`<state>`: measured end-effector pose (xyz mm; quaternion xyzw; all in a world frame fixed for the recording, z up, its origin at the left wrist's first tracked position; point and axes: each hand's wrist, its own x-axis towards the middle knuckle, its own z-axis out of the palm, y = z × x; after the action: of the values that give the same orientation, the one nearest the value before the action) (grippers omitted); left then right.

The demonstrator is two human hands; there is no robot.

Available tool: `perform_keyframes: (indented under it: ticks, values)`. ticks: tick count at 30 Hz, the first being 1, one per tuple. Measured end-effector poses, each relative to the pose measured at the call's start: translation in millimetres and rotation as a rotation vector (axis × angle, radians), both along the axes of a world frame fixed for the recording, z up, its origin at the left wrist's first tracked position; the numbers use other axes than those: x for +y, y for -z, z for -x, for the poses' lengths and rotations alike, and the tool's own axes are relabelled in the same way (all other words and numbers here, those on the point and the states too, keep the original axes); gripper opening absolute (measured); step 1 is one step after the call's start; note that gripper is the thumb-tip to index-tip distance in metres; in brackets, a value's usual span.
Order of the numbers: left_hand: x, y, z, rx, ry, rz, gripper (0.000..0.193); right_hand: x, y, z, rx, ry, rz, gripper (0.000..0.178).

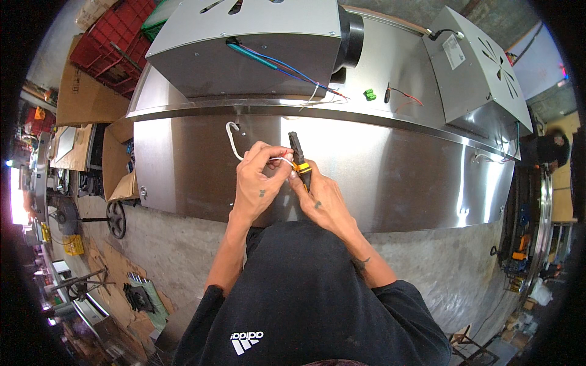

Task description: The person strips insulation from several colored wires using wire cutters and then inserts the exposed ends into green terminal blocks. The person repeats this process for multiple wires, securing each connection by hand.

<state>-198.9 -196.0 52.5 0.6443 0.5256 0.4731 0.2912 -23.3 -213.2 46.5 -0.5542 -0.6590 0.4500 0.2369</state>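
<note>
My left hand is closed, its thumb and fingers pinching the end part of a white cable. The cable loops up from a small hole in the steel front panel. In my right hand is a pair of black and yellow pliers, its jaws pointing up and away from me. A thin white wire runs from my left fingers toward the pliers. The two hands nearly touch, and my fingers hide whether the wire lies between the jaws.
Behind the panel's raised edge stands a grey metal box with blue and red wires hanging out. Near it lie green terminal connectors and a small screwdriver-like tool. A second grey box is at right. Cardboard boxes stand left.
</note>
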Motion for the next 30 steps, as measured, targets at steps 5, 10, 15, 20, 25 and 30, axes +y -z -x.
perform_keyframes:
  ticks: [5, 10, 15, 20, 25, 30]
  values:
    - [1, 0, 0, 0.032, 0.003, -0.03, 0.016, -1, 11, 1, -0.009, 0.034, -0.089, 0.041]
    - [0, 3, -5, 0.056, -0.042, -0.063, 0.017, -1, 9, 2, 0.013, 0.042, -0.124, 0.038]
    - [1, 5, -5, 0.162, -0.041, -0.175, 0.022, 0, 10, 1, -0.009, 0.045, -0.178, 0.039]
    - [3, 9, -3, 0.196, -0.033, -0.212, 0.025, 0, 19, 1, -0.04, 0.052, -0.247, 0.041]
    - [3, 0, -4, 0.115, 0.031, -0.047, 0.021, 1, 24, 0, -0.062, 0.053, -0.267, 0.042]
    - [12, -25, 12, 0.148, 0.266, 0.282, 0.035, 2, 21, -3, 0.026, 0.012, -0.21, 0.042]
